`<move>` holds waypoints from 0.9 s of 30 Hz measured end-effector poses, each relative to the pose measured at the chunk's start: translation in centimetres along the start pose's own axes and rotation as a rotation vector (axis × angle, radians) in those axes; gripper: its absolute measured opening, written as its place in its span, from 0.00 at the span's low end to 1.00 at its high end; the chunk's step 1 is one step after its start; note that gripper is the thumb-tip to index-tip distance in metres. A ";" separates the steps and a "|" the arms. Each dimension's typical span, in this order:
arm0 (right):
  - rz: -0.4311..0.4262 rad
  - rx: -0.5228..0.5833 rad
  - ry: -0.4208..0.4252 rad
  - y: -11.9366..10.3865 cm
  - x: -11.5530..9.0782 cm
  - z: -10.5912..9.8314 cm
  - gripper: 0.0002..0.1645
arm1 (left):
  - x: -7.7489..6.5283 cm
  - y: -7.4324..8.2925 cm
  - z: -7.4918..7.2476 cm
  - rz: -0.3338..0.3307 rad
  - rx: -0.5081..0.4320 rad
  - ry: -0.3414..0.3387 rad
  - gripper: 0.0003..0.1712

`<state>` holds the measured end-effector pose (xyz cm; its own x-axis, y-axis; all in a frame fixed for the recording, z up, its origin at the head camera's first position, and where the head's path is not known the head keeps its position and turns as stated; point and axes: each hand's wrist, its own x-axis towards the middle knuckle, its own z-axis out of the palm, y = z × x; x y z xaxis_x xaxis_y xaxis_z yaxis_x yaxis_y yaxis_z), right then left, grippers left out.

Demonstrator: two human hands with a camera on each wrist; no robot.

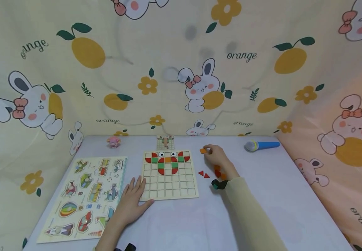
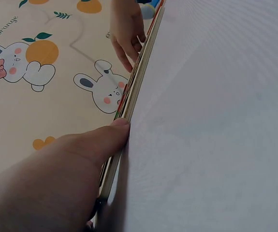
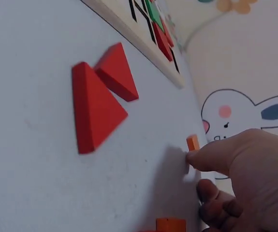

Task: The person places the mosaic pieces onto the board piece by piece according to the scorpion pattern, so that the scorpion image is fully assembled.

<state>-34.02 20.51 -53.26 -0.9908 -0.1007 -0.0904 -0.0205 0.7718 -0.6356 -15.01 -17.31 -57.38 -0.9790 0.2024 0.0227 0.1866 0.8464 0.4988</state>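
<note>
A square wooden grid board [image 1: 168, 186] lies on the table, with red, green and orange pieces and two eye pieces in its upper rows. My left hand [image 1: 133, 200] rests at its lower left corner, fingers spread; the thumb touches the front edge in the left wrist view. To the right of the board, my right hand [image 1: 216, 156] pinches an orange square piece [image 1: 203, 151] by thumb and fingertips, close to the tabletop. Two red triangles [image 3: 100, 113] lie between board and hand. More orange and red pieces [image 1: 217, 171] sit under the right wrist, partly hidden.
A small patterned card [image 1: 165, 143] lies behind the board. At left is a picture puzzle board [image 1: 85, 198] with vehicles, partly beneath my left forearm. A pink toy [image 1: 114, 141] stands at the back left, and a blue toy microphone [image 1: 262, 145] lies at the back right.
</note>
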 end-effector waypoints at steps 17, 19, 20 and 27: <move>-0.002 -0.029 0.026 0.6 0.6 0.2 0.21 | 0.1 -0.1 0.1 -0.001 0.002 0.003 0.55; 0.000 -0.022 0.029 0.5 0.5 0.2 0.21 | 0.1 -0.1 0.1 -0.002 0.000 0.004 0.55; 0.007 -0.012 0.030 0.5 0.4 0.2 0.21 | 0.1 0.0 0.1 -0.002 -0.001 0.005 0.55; 0.001 -0.010 0.044 0.3 -0.2 0.0 0.21 | 0.1 0.2 -0.1 0.000 0.002 -0.013 0.55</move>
<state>-33.84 20.72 -53.45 -0.9957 -0.0726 -0.0571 -0.0207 0.7782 -0.6277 -15.10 -17.17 -57.15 -0.9779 0.2087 0.0117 0.1868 0.8472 0.4973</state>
